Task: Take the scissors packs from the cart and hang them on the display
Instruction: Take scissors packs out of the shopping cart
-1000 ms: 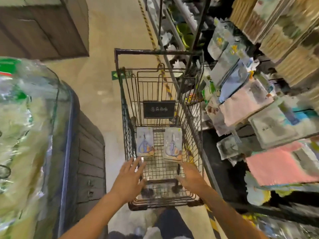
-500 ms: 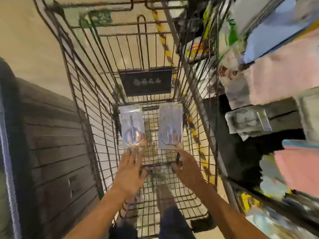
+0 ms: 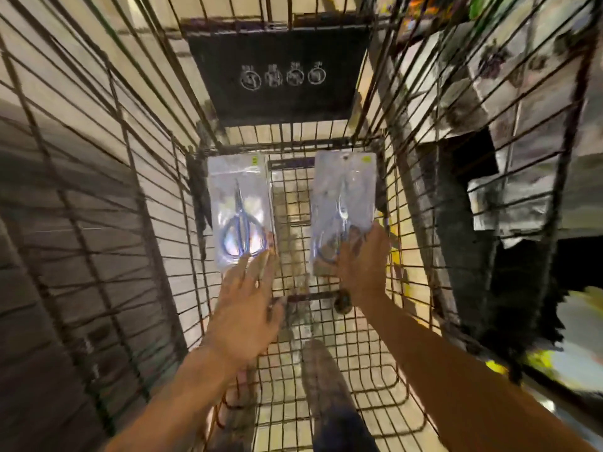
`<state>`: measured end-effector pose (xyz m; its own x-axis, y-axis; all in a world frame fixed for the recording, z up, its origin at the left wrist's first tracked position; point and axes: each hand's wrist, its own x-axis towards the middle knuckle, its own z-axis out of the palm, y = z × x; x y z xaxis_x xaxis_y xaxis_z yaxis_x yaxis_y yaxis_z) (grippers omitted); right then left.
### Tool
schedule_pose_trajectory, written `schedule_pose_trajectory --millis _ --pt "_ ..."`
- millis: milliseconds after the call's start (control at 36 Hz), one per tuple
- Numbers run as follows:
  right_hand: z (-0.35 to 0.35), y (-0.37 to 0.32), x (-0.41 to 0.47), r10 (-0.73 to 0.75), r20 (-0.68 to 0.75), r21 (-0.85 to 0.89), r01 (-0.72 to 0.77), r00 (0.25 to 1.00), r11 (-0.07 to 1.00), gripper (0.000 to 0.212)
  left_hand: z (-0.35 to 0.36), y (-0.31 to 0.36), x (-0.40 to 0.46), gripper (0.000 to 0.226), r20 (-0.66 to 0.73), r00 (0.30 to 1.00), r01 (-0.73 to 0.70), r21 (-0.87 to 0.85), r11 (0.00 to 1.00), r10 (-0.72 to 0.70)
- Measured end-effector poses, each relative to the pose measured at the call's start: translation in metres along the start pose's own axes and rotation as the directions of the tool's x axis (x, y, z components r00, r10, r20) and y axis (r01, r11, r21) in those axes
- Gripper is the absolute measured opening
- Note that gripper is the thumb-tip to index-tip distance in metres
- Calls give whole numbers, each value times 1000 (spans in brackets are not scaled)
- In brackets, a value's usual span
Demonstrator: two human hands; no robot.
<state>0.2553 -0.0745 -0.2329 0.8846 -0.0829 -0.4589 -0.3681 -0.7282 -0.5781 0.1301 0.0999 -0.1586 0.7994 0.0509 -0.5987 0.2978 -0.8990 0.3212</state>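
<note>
The head view looks straight down into a wire cart [image 3: 326,337], whose mesh floor carries two scissors packs lying flat at the far end, side by side and apart from each other. The left pack [image 3: 239,207] and the right pack [image 3: 342,203] are clear blister cards, each with its long axis running near to far. In both, the blue handle loops sit at the near end and the blades point away, toward the far wall of the cart. A small yellow tag shows at the far corner of the left pack; its print is too blurred to read.

The left hand [image 3: 243,308] is flat with fingers straight and slightly spread, fingertips resting on the near edge of the left pack. The right hand [image 3: 362,265] lies over the near end of the right pack, covering the handles, fingers extended with a slight bend; I cannot tell whether the thumb has got under the card.

On the far wall hangs a black placard [image 3: 277,70] with four round white pictograms; the tiny writing above them is illegible. Blurred packaged goods [image 3: 522,125] show through the right side wires.
</note>
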Motion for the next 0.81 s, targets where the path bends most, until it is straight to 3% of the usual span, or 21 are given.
schedule_pose_trajectory --millis 139,333,417,528,667,806 --pt "3 -7 4 37 -41 -23 -38 998 999 61 0 -9 1 72 -15 1000 -5 -8 1000 5" --pt "1 -17 1 46 -136 64 -38 990 997 68 -13 -9 5 87 56 998 40 -61 997 -37" --pt "-3 -24 -2 93 -118 135 -77 989 988 71 -19 -7 10 74 95 993 75 -90 993 -67" --pt "-9 -17 -8 90 -13 151 -87 996 985 40 -23 -5 13 73 159 981 150 -235 960 -114" --pt "-24 -14 -22 73 106 387 -109 992 915 27 -37 5 14 71 175 977 201 -593 780 -119" --pt "-45 -25 -53 144 371 519 -334 917 787 38 -39 13 19 78 163 962 240 -887 396 -219"
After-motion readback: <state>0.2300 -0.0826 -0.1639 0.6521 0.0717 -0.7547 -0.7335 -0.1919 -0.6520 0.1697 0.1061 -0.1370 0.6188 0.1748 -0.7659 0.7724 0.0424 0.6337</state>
